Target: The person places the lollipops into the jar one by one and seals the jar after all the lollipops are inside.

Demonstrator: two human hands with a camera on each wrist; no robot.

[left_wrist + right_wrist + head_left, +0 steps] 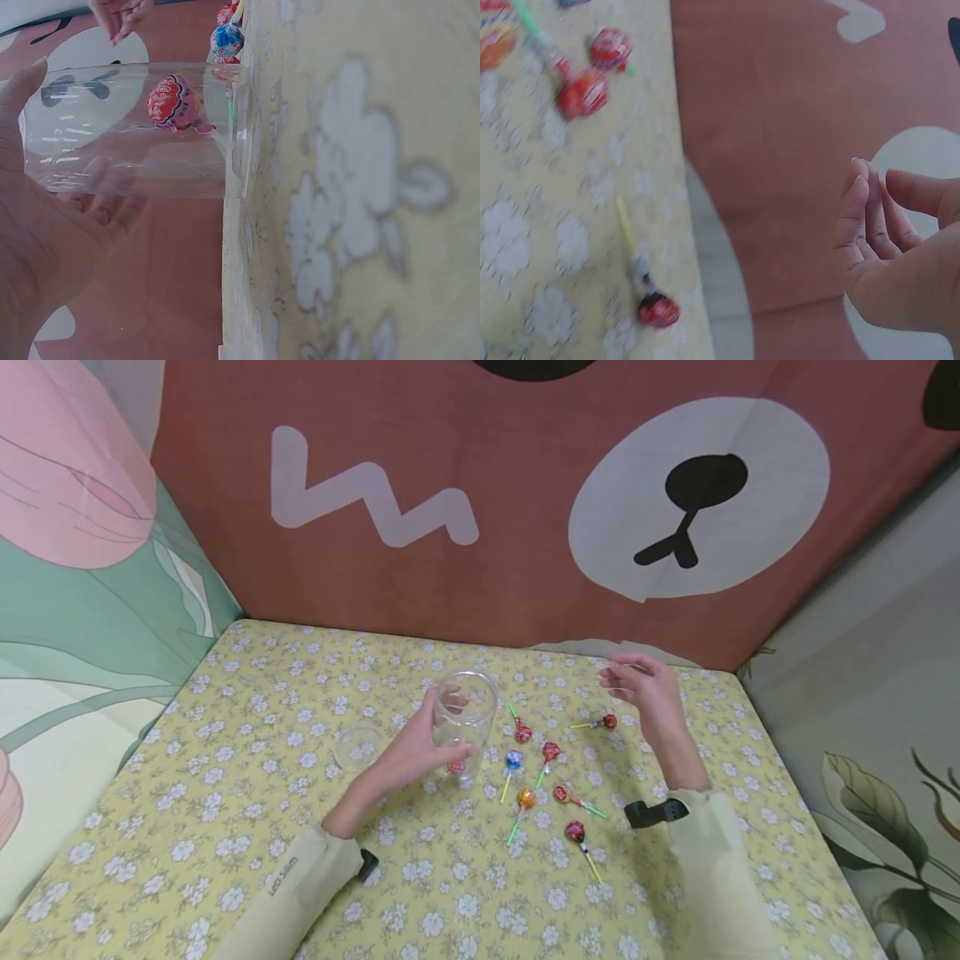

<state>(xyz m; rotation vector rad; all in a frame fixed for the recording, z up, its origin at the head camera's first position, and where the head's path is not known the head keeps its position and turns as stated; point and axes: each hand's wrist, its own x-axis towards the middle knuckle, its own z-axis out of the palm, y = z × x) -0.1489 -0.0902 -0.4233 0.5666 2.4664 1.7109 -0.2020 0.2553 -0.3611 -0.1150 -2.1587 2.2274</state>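
Clear plastic cup (465, 722) stands upright near the middle of the tabletop (247, 760), a little toward the far edge, with one red-wrapped lollipop (172, 103) resting inside it near the bottom. The left hand (420, 747) wraps its fingers and thumb around the cup's side, gripping it; the left wrist view shows the thumb (26, 79) on one wall and the fingers seen through the other. Just left of the cup lies a clear lid (358, 745), flat on the flowered cloth.

To the right of the cup, loose lollipops are scattered over the middle of the tabletop: a red one with a green stick (522, 732), a blue one (513, 761), another red one (551, 752), an orange one (526, 797), and two more red ones (562, 793) (575, 832) nearer the front edge. One red lollipop on a yellow stick (609, 722) lies apart, toward the far right corner.

Above that one hovers the right hand (645, 689), raised off the tabletop, fingers loosely bent and relaxed, holding nothing.
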